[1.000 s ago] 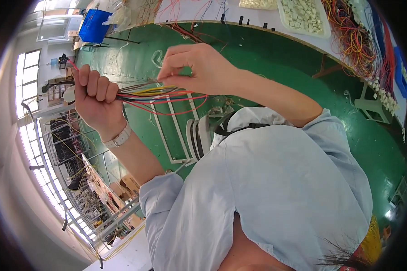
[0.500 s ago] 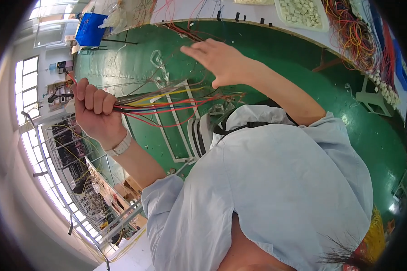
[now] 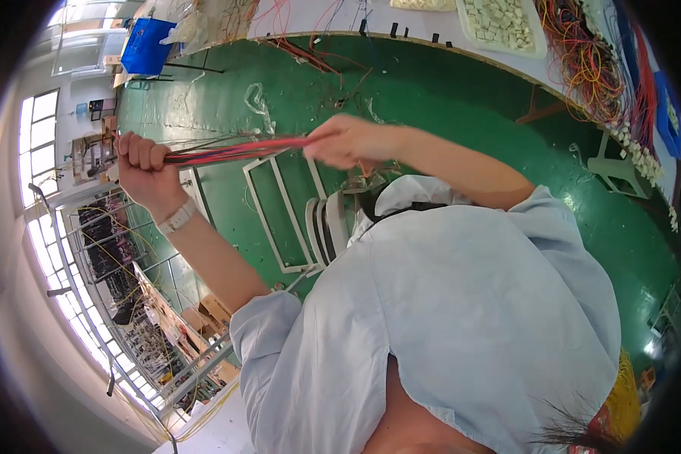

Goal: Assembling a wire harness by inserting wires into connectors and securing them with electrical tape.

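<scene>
A bundle of thin wires (image 3: 238, 152), mostly red with dark and grey strands, stretches nearly level between my hands. My left hand (image 3: 145, 168) is closed in a fist around its left end, a pale watch strap on the wrist. At the other end my right hand (image 3: 344, 142) is wrapped round the wires, slightly blurred by motion. A few grey strands run loose just above the bundle. What pokes out beyond my left fist is hard to make out.
A worktable (image 3: 401, 19) curves across the far side, with a white tray (image 3: 503, 26) of small pale connectors and tangled coloured wires (image 3: 583, 60). A blue bin (image 3: 148, 47) stands far left. Below my hands are a pale metal frame (image 3: 268, 219) and a grey-green stool (image 3: 619, 168).
My right hand was open above the wires; it has come down and closed round them. The spread-out strands are gathered into a tight, straight bundle. My left hand keeps its grip.
</scene>
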Demonstrator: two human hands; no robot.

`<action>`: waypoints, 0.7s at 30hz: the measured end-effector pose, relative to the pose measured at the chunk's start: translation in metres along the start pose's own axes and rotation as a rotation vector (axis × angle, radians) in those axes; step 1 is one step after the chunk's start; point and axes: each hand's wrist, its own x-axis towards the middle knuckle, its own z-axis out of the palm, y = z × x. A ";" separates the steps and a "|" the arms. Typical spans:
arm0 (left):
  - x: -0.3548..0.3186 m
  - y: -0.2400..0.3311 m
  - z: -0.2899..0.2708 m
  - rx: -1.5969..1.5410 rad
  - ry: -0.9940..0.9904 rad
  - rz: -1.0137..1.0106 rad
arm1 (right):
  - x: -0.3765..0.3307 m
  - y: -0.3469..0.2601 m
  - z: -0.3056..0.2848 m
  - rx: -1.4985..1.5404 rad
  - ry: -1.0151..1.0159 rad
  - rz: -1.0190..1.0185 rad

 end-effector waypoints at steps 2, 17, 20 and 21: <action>-0.018 0.036 -0.041 -0.051 0.088 0.020 | -0.011 -0.004 -0.036 0.021 -0.005 0.042; -0.082 0.098 -0.163 -0.235 0.397 0.301 | -0.101 -0.001 -0.139 0.071 0.121 0.152; -0.081 0.097 -0.157 -0.240 0.426 0.290 | -0.103 -0.010 -0.141 0.123 0.101 0.170; -0.080 0.095 -0.154 -0.277 0.373 0.276 | -0.103 -0.011 -0.143 0.148 0.108 0.188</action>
